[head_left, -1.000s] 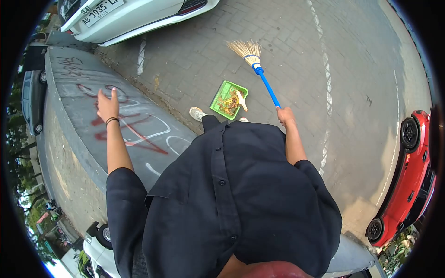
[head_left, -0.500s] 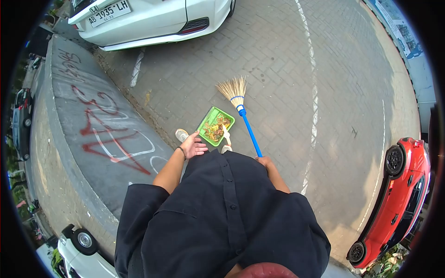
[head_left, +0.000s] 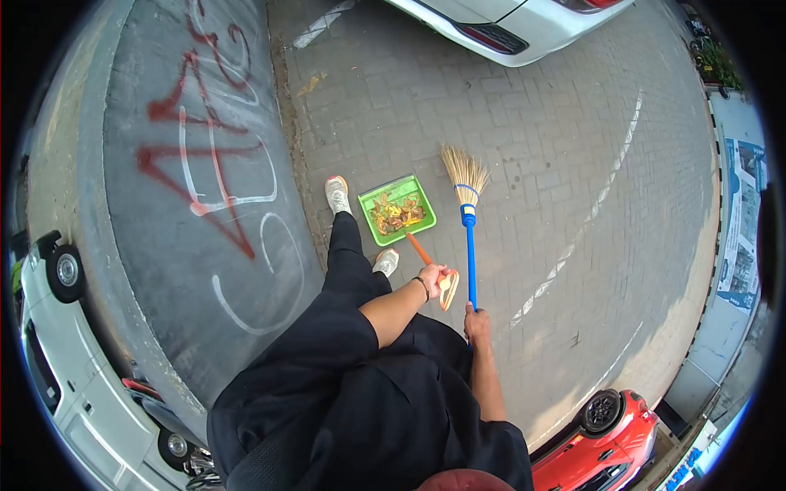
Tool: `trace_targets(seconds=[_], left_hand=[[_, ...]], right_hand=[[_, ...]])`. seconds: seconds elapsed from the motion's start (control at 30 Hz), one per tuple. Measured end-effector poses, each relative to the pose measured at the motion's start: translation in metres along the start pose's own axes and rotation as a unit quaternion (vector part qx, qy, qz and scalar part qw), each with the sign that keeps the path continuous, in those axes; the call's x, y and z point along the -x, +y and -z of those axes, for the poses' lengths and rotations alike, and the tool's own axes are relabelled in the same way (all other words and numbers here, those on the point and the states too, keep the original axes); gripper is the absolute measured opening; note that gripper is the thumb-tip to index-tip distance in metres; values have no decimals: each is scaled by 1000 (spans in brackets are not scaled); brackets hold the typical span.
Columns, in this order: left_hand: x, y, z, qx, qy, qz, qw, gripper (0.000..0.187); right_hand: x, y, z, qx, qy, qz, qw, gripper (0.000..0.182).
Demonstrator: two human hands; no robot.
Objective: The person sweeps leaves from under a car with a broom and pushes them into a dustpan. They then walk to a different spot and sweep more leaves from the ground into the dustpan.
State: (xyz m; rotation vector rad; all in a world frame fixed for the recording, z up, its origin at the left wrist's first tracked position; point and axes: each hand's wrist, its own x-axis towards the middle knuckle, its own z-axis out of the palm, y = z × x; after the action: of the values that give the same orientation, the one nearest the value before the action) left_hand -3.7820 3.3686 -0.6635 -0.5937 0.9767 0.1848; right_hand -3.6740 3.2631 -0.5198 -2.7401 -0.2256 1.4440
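Note:
My left hand [head_left: 434, 281] is closed around the orange handle [head_left: 419, 249] of a dustpan, near its looped end. The green dustpan [head_left: 399, 188] is on the paving beside my shoes, holding dry brown and yellow leaves [head_left: 397, 217]. In my right hand [head_left: 477, 325] is the upper part of a broom's blue stick [head_left: 472, 262]. The broom's straw bristles [head_left: 465, 173] fan out on the ground to the right of the dustpan, apart from it.
A grey wall with graffiti [head_left: 205, 164] runs along my left, close to my shoe [head_left: 336, 195]. Ahead stands a white car [head_left: 491, 29]; a red car [head_left: 606, 446] is at lower right. Painted white lines [head_left: 581, 245] cross the paving.
My left hand, open beside the dustpan before, now grips its handle. The view has turned, and my right hand still holds the broom.

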Motion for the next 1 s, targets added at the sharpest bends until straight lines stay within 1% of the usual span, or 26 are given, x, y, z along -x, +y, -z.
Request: trace_targets(seconds=[0.03, 0.07, 0.1, 0.13, 0.2, 0.23, 0.27, 0.33, 0.4, 0.43, 0.47, 0.5, 0.6, 0.63, 0.67, 0.73, 0.83, 0.87, 0.9, 0.97, 1.0], left_hand=[[-3, 3, -6, 0, 31, -21, 999, 19], [11, 9, -18, -3, 63, -42, 997, 22], [34, 23, -29, -19, 51, -31, 998, 17], [52, 43, -39, -26, 44, -27, 998, 18], [89, 74, -50, -39, 35, -16, 998, 22], [111, 90, -55, -59, 46, -26, 997, 19], [128, 105, -55, -70, 35, -36, 996, 19], [151, 132, -58, -92, 10, -58, 994, 19], [174, 160, -72, -57, 28, -72, 995, 14], [192, 173, -83, -39, 46, -79, 995, 13], [210, 191, -95, -23, 64, -85, 994, 13], [219, 209, -102, 18, 70, -91, 993, 14], [230, 265, -117, 58, 78, -106, 990, 14], [222, 284, -114, 56, 63, -115, 990, 12], [223, 302, -117, 53, 74, -121, 988, 11], [227, 341, -127, 42, 95, -131, 986, 10], [230, 394, -133, 39, 108, -133, 984, 11], [226, 409, -132, 47, 117, -133, 983, 15], [219, 423, -129, 55, 126, -131, 982, 18], [212, 446, -127, 75, 145, -131, 978, 23], [211, 453, -127, 87, 154, -130, 976, 24]], right_hand=[[6, -9, 1, 72, 39, 40, 996, 50], [20, -21, 5, 114, 57, 76, 989, 51], [38, -33, 12, 154, 75, 113, 979, 51], [48, -47, 14, 190, 93, 152, 965, 52], [41, -64, 22, 165, 73, 151, 972, 50], [36, -76, 23, 150, 62, 151, 975, 50], [46, -110, 25, 146, 46, 137, 979, 50], [68, -204, 35, 140, 15, 108, 984, 49], [43, -256, 22, 124, 2, 143, 982, 49], [32, -284, 13, 118, 0, 159, 980, 44], [23, -319, 4, 111, -2, 175, 978, 40], [15, -356, -4, 115, -3, 182, 977, 40], [2, -467, -17, 122, -22, 194, 973, 39], [-11, -499, -24, 142, -17, 205, 968, 40], [-22, -527, -31, 162, -11, 215, 963, 41], [-16, -584, -43, 244, 23, 243, 939, 49], [-39, -608, -58, 332, 42, 293, 896, 47], [-38, -604, -59, 334, 28, 295, 895, 46], [-33, -589, -56, 337, 13, 296, 894, 45], [-40, -540, -39, 391, 65, 393, 830, 45], [-17, -528, -23, 399, 51, 405, 821, 44]])
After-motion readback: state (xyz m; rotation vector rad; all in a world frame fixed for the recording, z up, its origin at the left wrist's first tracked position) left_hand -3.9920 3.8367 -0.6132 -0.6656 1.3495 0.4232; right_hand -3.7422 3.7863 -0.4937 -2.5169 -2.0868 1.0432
